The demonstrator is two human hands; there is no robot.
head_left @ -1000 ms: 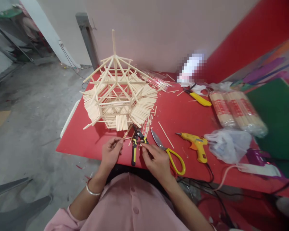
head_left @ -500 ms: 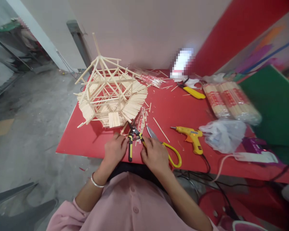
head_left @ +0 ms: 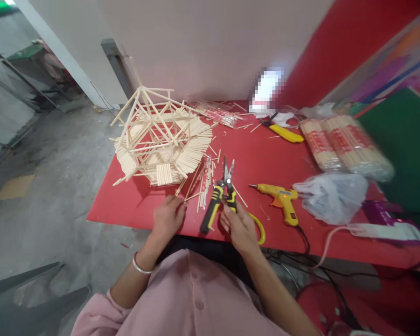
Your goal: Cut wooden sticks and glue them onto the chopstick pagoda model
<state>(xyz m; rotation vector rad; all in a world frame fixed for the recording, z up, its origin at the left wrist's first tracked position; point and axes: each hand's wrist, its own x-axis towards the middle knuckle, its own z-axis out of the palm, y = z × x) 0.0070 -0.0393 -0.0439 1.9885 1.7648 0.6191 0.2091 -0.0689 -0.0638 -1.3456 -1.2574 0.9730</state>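
- Stick model (head_left: 173,137): stands upright on the red tabletop (head_left: 108,205), a peaked frame over fanned rows of sticks; take it as the landmark.
- Left hand (head_left: 168,217): on the person's side of the stick model, near its front edge and apart from it. The fingers are curled down near some stick ends; whether they pinch anything, I cannot tell.
- Loose sticks (head_left: 203,184): scattered off the model's front right corner, some in a strip of clear wrapping.
- Pliers (head_left: 217,196): to the right of the model and nearer the person, beyond the loose sticks. Their long axis runs mostly away from the person, jaws parted and aimed past the model's right side rather than at it; the handles are spread, the left one slanting back towards the person. Whether they are clear of the tabletop is hard to judge.
- Right hand (head_left: 241,227): front right of the model, thumb and fingers closed around the pliers' right handle. The left hand is nearer the model; this one has the tool.
- Yellow loop handle (head_left: 262,228): farther right of the model, partly behind the right hand.
- Glue gun (head_left: 282,198): well right of the model, nozzle turned towards it.
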